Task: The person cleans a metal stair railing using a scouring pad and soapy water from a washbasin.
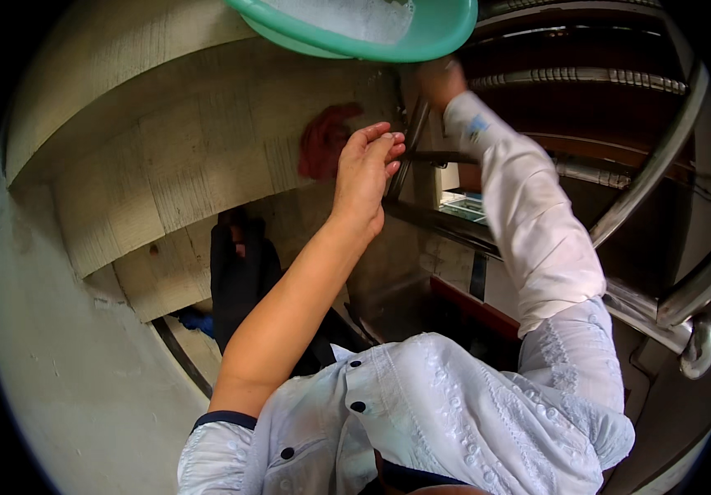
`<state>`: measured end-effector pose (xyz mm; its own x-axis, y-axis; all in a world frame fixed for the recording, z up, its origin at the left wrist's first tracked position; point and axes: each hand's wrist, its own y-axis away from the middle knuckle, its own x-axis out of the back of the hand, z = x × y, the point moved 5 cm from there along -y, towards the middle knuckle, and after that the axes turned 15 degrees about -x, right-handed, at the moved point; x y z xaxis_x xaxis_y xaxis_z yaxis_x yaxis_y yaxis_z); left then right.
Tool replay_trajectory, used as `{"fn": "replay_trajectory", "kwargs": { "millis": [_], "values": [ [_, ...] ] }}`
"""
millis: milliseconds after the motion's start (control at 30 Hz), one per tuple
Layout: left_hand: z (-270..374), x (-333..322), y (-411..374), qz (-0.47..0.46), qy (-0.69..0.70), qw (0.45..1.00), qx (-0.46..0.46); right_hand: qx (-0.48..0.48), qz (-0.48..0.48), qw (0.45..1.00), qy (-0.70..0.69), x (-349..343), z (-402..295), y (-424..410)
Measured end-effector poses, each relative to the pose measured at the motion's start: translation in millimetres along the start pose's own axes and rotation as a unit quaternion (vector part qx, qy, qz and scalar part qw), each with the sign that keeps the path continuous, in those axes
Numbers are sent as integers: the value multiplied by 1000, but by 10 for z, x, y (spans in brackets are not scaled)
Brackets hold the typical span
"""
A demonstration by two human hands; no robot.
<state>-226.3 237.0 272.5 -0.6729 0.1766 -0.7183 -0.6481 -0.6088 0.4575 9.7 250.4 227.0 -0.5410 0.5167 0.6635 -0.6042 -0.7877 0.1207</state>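
Observation:
My left hand [364,176] is raised over the stairs, its fingers loosely bent and a little apart, with nothing visible in it. Just beyond it a dark red cloth [321,143], somewhat blurred, shows against a stair step. My right hand [443,85], in a white sleeve, is blurred by motion near the top of a stair-rail post. It is just below the rim of a green plastic basin [442,43], and its fingers are mostly hidden. Whether it grips anything cannot be made out. White suds [367,18] cover the water in the basin, which the picture's top edge cuts off.
Tiled stair steps [194,148] curve across the left, beside a pale wall [64,346]. Metal railing tubes [652,167] run along the right, with an open gap beneath them. A blue item [195,322] lies low on the left, near my dark-trousered leg [241,278].

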Motion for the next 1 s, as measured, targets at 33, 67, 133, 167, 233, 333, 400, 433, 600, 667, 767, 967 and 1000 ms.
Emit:
{"fn": "replay_trajectory", "kwargs": {
  "millis": [33, 67, 133, 167, 233, 333, 400, 433, 600, 667, 767, 967, 1000],
  "values": [
    [8, 4, 24, -3, -5, 1000, 1, 0, 48, 990, -135, 47, 208, -158],
    [10, 1, 35, 0, -9, 1000, 7, 16, 80, 983, -165, 125, 288, -173],
    [6, -41, 68, 3, -14, 1000, 15, 54, 77, 986, -139, 102, 213, -109],
    [-8, -44, 56, 0, -15, 1000, 11, 71, 40, 993, -82, -128, -13, 13],
    [-29, -59, 45, -11, -15, 1000, 4, 109, 50, 993, -17, -671, -413, 502],
    [19, -5, -9, 10, 0, 1000, 2, 95, 48, 994, 13, -695, -549, 636],
    [5, 1, -31, 11, 1, 1000, -5, 28, -50, 997, -57, -558, -342, 309],
    [2, 29, -31, 17, 3, 1000, -10, 14, 85, 994, -66, -154, -161, 158],
    [-46, -3, 45, 25, 3, 1000, 14, 11, 106, 994, -12, -523, -325, 318],
    [-13, 20, 18, 34, 14, 999, 7, 113, 124, 985, 23, -805, -718, 824],
    [29, 90, -41, 44, 17, 999, -12, 119, -69, 987, -83, -949, -768, 771],
    [-66, 40, 52, 54, 33, 998, 6, 41, 39, 997, -53, -386, -214, -97],
    [-84, 57, 52, 58, 39, 997, 12, 48, 39, 998, -27, -434, -307, 67]
  ]
}}
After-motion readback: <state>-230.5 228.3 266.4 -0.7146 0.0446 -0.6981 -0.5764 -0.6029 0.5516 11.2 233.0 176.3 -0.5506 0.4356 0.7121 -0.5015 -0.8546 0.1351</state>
